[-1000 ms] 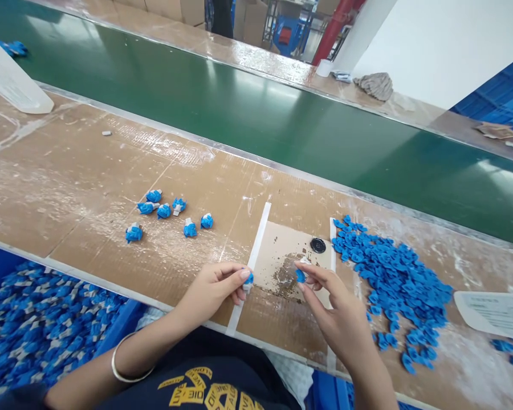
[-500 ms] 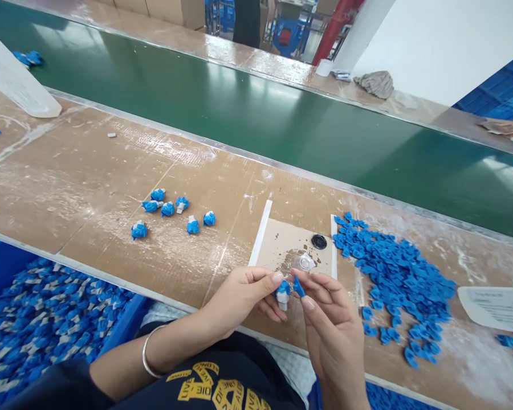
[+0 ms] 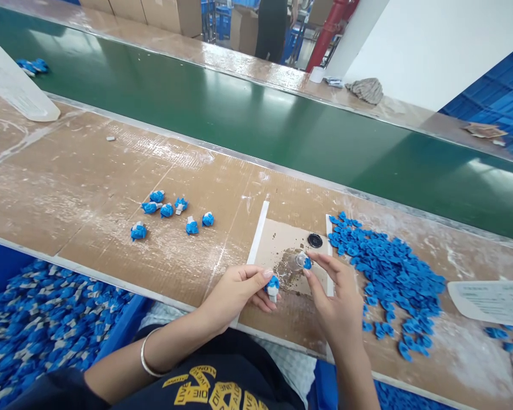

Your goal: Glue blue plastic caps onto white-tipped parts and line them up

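Observation:
My left hand point(image 3: 243, 289) is closed on a small blue-and-white plastic part point(image 3: 272, 288), held just above the table's front edge. Between the thumb and fingers of my right hand point(image 3: 336, 290) is a small blue plastic piece point(image 3: 307, 263). That piece is at a small clear round container point(image 3: 300, 260), which stands on a stained cardboard sheet point(image 3: 265, 239); whether they touch I cannot tell. A black round lid point(image 3: 315, 241) lies behind the container. Right of the sheet spreads a heap of loose blue pieces point(image 3: 389, 267).
Several blue-and-white parts point(image 3: 166, 210) sit on the table to the left. A blue bin point(image 3: 128, 322) full of similar parts stands at lower left. Beyond the table runs a green conveyor belt point(image 3: 222, 108). White plastic pieces point(image 3: 491, 302) lie at the sides. A person point(image 3: 271, 31) stands behind.
My right hand has moved forward with the blue piece, from beside the left hand to the clear container. My left hand has shifted slightly left, still holding its part.

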Tool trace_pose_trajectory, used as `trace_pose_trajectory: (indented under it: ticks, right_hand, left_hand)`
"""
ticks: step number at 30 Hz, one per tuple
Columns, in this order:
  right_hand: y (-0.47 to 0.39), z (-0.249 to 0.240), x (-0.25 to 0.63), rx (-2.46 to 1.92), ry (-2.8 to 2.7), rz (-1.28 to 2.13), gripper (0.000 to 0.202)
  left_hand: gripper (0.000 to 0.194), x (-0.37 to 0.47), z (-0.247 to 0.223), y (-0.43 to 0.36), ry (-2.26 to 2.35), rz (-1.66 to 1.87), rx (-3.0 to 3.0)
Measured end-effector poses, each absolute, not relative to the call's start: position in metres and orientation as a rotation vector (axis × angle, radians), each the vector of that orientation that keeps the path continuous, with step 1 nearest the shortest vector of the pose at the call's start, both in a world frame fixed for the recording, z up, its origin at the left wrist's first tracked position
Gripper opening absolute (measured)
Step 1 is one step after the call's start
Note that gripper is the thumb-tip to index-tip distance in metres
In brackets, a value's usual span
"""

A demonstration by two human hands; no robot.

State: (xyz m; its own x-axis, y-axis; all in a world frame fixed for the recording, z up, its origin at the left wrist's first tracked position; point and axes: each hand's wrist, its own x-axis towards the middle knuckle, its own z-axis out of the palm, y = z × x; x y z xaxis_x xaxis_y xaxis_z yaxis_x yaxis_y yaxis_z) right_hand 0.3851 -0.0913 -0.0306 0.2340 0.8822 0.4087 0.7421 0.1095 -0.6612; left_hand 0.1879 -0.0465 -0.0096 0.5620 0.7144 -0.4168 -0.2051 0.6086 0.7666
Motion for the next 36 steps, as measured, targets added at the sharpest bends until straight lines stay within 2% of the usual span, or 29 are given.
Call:
trace_pose_trajectory:
  ticks: [5, 11, 17, 29, 36]
  right_hand:
    - [-0.090, -0.032, 0.374, -1.673, -1.530, 0.225, 0.023]
    - [-0.100, -0.020, 0.352, -1.388, -0.874, 0.834, 0.030]
    - [-0.111, -0.004, 0.332, -1.144, -0.540, 1.142, 0.030]
    - [-0.123, 0.002, 0.327, -1.137, -0.755, 1.062, 0.030]
    - [-0.134, 0.001, 0.326, -1.341, -1.212, 0.710, 0.028]
  left_hand:
    - [0.046, 0.187, -0.015, -0.046, 0.820, 0.600, 0.708]
    - [0.046, 0.189, -0.013, -0.045, 0.793, 0.594, 0.685]
    - [0.045, 0.193, 0.000, -0.048, 0.718, 0.576, 0.657]
    - [0.043, 0.192, 0.009, -0.054, 0.703, 0.586, 0.699]
    - [0.042, 0.195, 0.011, -0.054, 0.794, 0.446, 0.878]
